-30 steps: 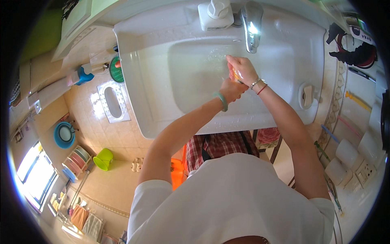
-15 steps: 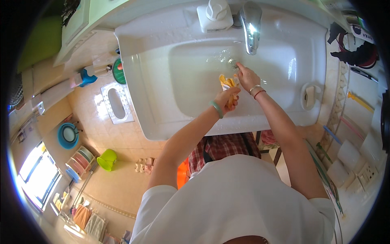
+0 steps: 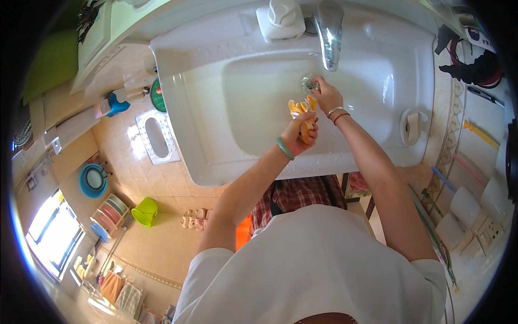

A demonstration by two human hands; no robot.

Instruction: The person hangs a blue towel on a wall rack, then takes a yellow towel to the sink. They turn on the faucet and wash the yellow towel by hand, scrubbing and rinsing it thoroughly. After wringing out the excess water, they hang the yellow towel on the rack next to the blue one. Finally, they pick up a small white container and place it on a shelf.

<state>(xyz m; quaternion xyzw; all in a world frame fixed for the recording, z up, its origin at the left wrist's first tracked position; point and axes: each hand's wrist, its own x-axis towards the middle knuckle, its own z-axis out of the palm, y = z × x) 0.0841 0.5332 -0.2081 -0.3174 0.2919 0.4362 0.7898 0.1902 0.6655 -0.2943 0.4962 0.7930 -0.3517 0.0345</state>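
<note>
My left hand (image 3: 302, 134) is closed around a crumpled yellow-orange and white cloth (image 3: 300, 107), whose folds stick up above the fist. It is over the near middle of the white sink (image 3: 208, 108). Just right of it, my right hand (image 3: 328, 96) reaches down to the round metal drain strainer (image 3: 308, 82). Its thumb and fingers are pinched at the strainer's right edge; the fingertips are partly hidden. Behind the hands, the chrome faucet (image 3: 330, 40) points down over the basin.
A white pump bottle (image 3: 280, 20) stands on the sink's back ledge, left of the faucet. A white bar (image 3: 413, 128) sits in the recess at the right rim. Toothbrush-like sticks (image 3: 480, 134) and a black-handled tool (image 3: 484, 96) lie on the right. A green bucket (image 3: 144, 211) is on the floor.
My right hand's outstretched index finger has drawn in to a pinch at the strainer, which shows more fully now. Bubbles beside the drain have gone. The cloth's folds have spread slightly in my left hand.
</note>
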